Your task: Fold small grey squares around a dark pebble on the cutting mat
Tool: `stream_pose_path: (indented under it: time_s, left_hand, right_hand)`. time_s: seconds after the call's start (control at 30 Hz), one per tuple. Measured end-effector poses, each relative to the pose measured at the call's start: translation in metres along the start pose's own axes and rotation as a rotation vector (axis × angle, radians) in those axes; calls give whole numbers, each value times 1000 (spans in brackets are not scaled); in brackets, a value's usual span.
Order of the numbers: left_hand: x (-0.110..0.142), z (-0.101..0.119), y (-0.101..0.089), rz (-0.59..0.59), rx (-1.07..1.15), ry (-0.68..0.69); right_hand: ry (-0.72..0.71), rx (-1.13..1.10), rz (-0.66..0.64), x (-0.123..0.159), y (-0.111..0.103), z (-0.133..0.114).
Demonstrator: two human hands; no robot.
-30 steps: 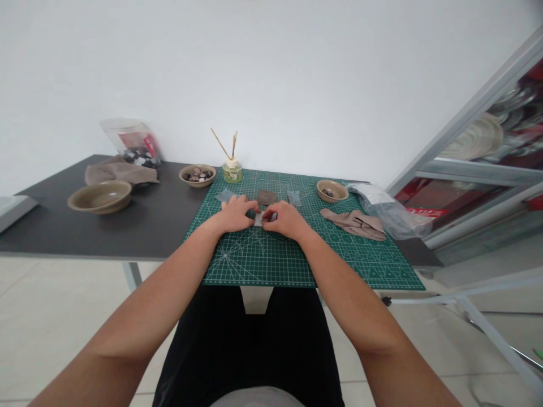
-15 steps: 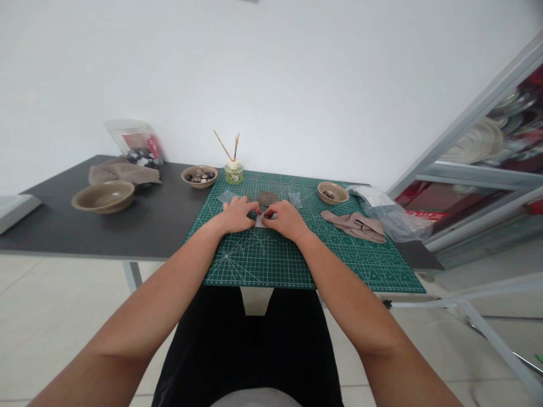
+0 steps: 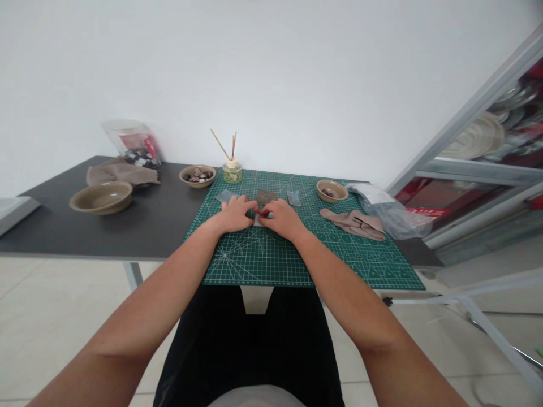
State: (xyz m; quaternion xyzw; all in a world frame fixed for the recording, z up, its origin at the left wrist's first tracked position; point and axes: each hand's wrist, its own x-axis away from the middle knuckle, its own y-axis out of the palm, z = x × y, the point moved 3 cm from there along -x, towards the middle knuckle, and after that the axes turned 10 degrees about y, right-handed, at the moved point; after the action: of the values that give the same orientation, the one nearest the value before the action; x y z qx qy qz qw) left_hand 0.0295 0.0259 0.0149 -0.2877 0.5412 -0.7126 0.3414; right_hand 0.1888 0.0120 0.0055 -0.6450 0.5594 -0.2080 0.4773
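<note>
Small pale sheet (image 3: 257, 223), dead centre of frame, flat on the green cutting mat (image 3: 271, 260), mostly covered by fingers. Left hand (image 3: 236, 216) comes in from lower left, thumb and index curved with a gap between them, tips at the sheet's left edge; can't tell from here if they grip anything. Right hand (image 3: 283, 219) from lower right, fingers bunched narrow over the sheet's right part; whatever's under them I can't make out. So sheet lies right of the left fingertips, left of the right hand's; neither hand clearly nearer. Long axis: can't tell, too covered. Just above in frame, brown square (image 3: 267, 196), with translucent bluish pieces (image 3: 293, 198) either side. Pebble bowl (image 3: 197, 183) upper left of centre, smaller bowl (image 3: 332, 198) right of centre.
</note>
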Motion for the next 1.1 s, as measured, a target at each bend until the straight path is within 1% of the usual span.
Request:
stream_pose_path:
  time_s: [0.1,0.27,0.33,0.47,0.53,0.6,0.67,0.8,0.87,0.93,1.1]
  left_hand:
    - [0,0,0,-2,5,-1]
    - [1,3,-2,-3,8,0]
    - [1,4,-3,-2,7,2]
    - [1,4,-2,-5,1,2]
    - [1,3,-2,-11,3,-2]
    - [1,3,-2,-16,6,-5]
    - [1,3,-3,-17,7,-2]
    - [2,3,-3,-7,9,5]
    - [2,4,-3,-3,7,7]
    - [2,4,-3,-4,2,10]
    - [1,1,-1,-7,1,7]
  right_hand:
    - [6,2,11,2,-3,1]
    - [-107,-51,-68,3,1,0]
    - [-123,-47,-77,1,4,0]
    - [-52,-2,-25,-2,6,0]
    - [-5,19,6,-1,4,1]
    - [13,32,21,0,1,0]
    - [-11,21,11,1,0,0]
    - [-107,-20,-51,2,2,-1]
    - [-119,-15,-59,1,4,-2]
    - [-93,3,-44,-1,5,-2]
    - [34,55,27,-2,-1,1]
